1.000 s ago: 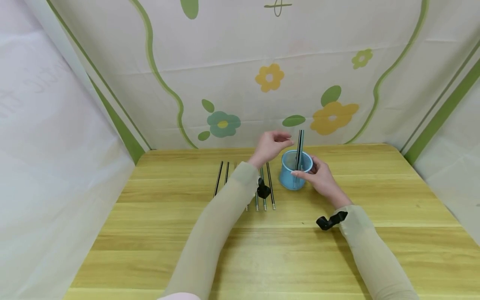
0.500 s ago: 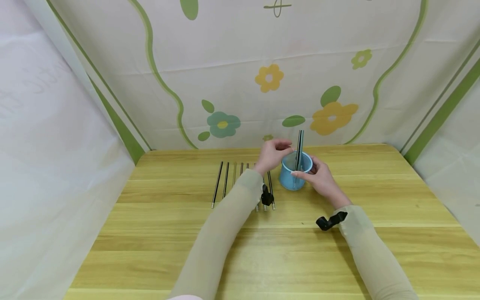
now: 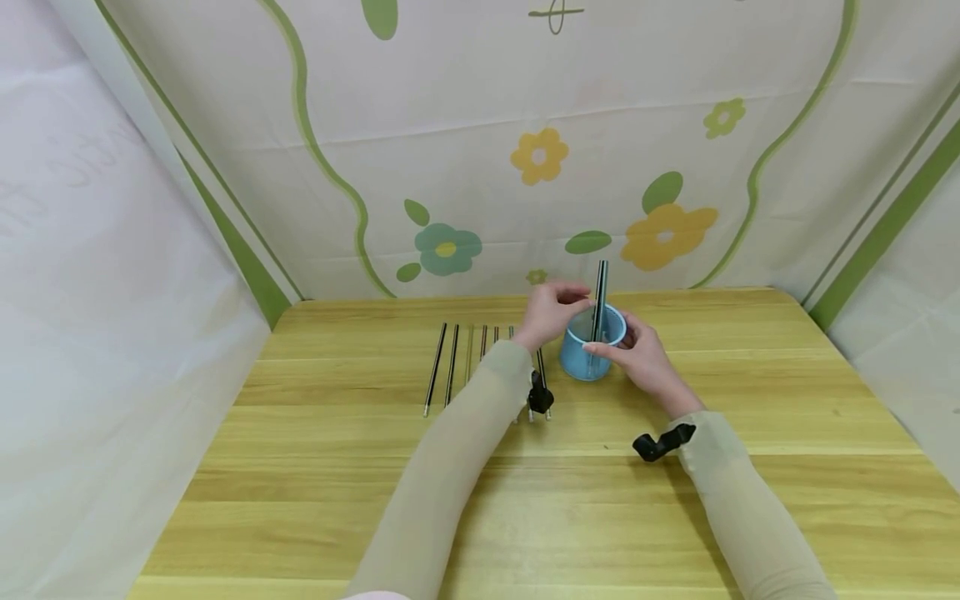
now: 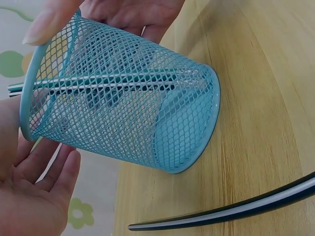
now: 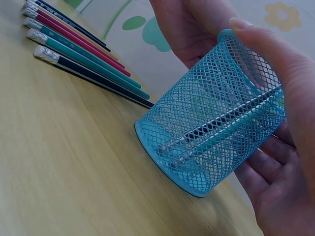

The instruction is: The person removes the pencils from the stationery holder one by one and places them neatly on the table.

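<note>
A light blue mesh pencil cup (image 3: pixel 577 360) stands on the table, slightly right of centre. My right hand (image 3: pixel 647 360) holds its right side, thumb over the near rim and fingers behind. Inside lean a black and a green pencil (image 3: pixel 601 287), their eraser ends on the bottom, as the left wrist view shows through the mesh (image 4: pixel 187 125). At the cup's left rim is my left hand (image 3: pixel 549 312), its fingers relaxed and its thumb close to the pencils. Whether it touches the rim is unclear. Nothing shows in its grasp.
Left of the cup, several pencils (image 3: pixel 435 367) lie in a row, partly hidden by my left forearm. In the right wrist view a black pencil (image 5: pixel 93 73) lies nearest the cup, beside green, red and yellow ones. A flowered cloth (image 3: pixel 480 183) hangs behind the wooden table (image 3: pixel 570 517).
My left hand has come down and right, from beside the upright pencils to the cup's left rim. My right hand, the cup and its two pencils have stayed in place.
</note>
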Demonstrator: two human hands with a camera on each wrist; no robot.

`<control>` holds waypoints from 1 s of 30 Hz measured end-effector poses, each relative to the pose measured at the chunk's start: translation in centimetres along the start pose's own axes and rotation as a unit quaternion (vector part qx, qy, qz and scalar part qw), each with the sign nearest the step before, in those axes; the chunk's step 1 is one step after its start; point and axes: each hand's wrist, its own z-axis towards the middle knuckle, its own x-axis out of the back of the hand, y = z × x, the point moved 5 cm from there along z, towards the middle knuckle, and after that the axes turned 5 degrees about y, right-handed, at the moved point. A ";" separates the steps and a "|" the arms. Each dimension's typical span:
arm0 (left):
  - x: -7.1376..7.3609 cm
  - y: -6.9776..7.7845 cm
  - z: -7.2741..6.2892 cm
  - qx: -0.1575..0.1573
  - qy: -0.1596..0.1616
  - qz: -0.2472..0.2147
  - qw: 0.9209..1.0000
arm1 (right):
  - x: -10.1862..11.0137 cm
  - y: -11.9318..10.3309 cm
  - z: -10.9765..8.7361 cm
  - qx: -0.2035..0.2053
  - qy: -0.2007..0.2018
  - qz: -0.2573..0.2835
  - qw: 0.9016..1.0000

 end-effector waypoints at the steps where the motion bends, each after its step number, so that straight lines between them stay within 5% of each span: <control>1: 0.0 0.0 0.0 0.001 -0.002 0.005 1.000 | 0.0 0.0 0.0 -0.001 0.001 -0.001 1.000; 23: -0.6 0.6 0.0 -0.004 -0.020 0.027 0.999 | -0.1 -0.2 -0.2 0.004 -0.003 0.002 1.000; 30: -0.4 0.5 0.0 0.004 0.005 0.022 1.000 | 0.0 0.1 0.0 0.005 -0.005 -0.006 1.000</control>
